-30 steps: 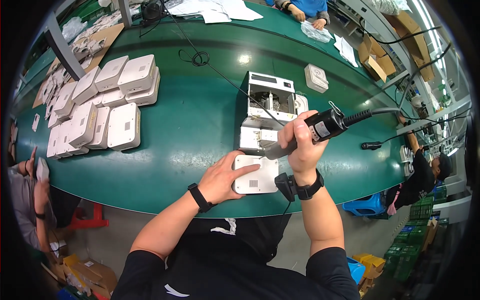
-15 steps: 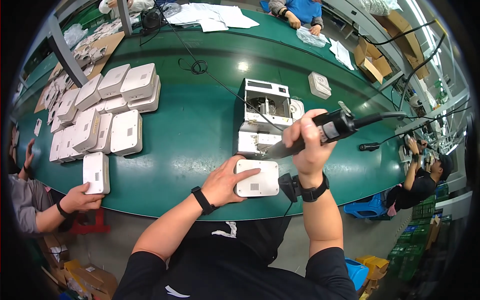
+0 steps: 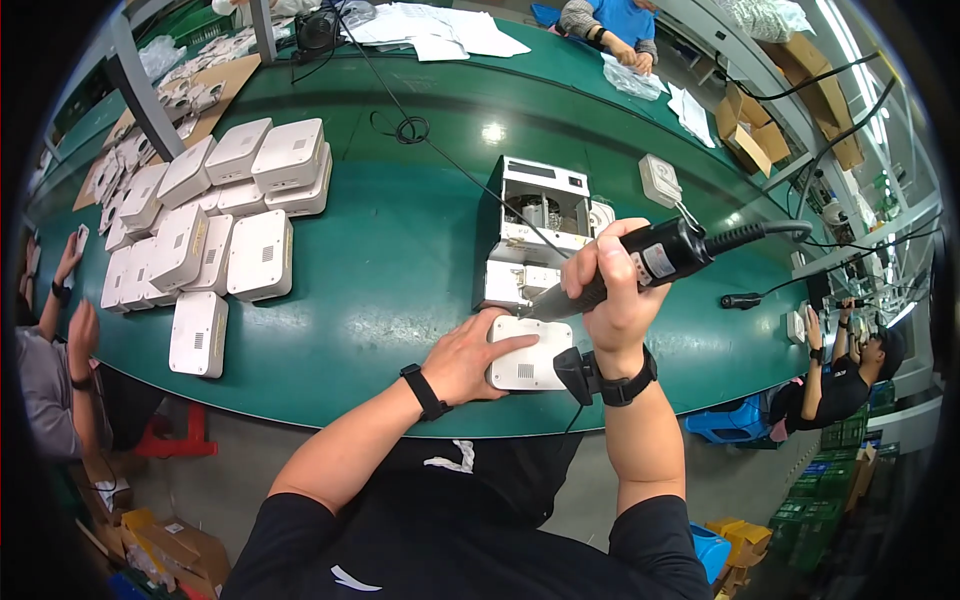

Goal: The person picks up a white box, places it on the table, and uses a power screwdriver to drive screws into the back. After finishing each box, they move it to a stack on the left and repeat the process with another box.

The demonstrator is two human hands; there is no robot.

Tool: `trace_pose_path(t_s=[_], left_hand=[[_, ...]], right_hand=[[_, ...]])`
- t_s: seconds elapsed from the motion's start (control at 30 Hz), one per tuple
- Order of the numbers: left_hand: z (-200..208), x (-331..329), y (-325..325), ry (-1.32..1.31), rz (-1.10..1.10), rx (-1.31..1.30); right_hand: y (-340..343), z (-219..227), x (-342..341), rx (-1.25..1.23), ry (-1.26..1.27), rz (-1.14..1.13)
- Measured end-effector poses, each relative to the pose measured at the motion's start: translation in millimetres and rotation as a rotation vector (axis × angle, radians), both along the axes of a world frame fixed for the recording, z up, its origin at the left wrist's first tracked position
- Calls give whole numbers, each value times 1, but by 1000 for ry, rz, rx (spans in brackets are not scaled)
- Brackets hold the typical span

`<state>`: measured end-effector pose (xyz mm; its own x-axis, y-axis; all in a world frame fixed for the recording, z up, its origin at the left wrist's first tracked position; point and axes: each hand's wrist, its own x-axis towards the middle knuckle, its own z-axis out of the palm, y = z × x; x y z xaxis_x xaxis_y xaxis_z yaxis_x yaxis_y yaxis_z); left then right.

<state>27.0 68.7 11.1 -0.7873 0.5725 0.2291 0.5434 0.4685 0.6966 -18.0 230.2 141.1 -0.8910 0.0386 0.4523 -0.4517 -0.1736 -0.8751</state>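
Note:
My left hand [image 3: 462, 360] holds a white plastic box [image 3: 528, 370] against the table by its left side, thumb at the far edge and index finger stretched across the top. The box lies flat, with a small vent grid and screw holes facing up. My right hand [image 3: 618, 300] is wrapped round a black corded electric screwdriver [image 3: 672, 252], tilted with its tip down and left. That tip is at the front of a screw feeder [image 3: 515, 248], just beyond the box; whether they touch I cannot tell.
Stacked white boxes [image 3: 262, 255] stand on the left, with a single box [image 3: 198, 335] in front. Another white box [image 3: 660, 180] sits beyond the feeder. A cable [image 3: 455, 160] crosses above the table [image 3: 390, 290]. Co-workers' hands [image 3: 82, 335] are at the left edge.
The co-worker on the left has let go of the nearest white box and drawn the hand back. My left hand and its box have shifted slightly right; the screwdriver tip stays by the feeder.

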Motion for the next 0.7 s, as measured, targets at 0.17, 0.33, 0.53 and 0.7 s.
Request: trace_pose_path(t_s=[0.17, 0.33, 0.53, 0.7], left_hand=[[2, 0, 0, 3, 3, 11], [1, 1, 1, -10, 6, -2], [0, 1, 0, -6, 6, -13], [-1, 0, -1, -12, -3, 2]], right_hand=[[-9, 3, 9, -31, -25, 68], [-14, -1, 6, -44, -73, 98], [-16, -10, -2, -50, -106, 104], [-16, -10, -6, -39, -92, 115]])
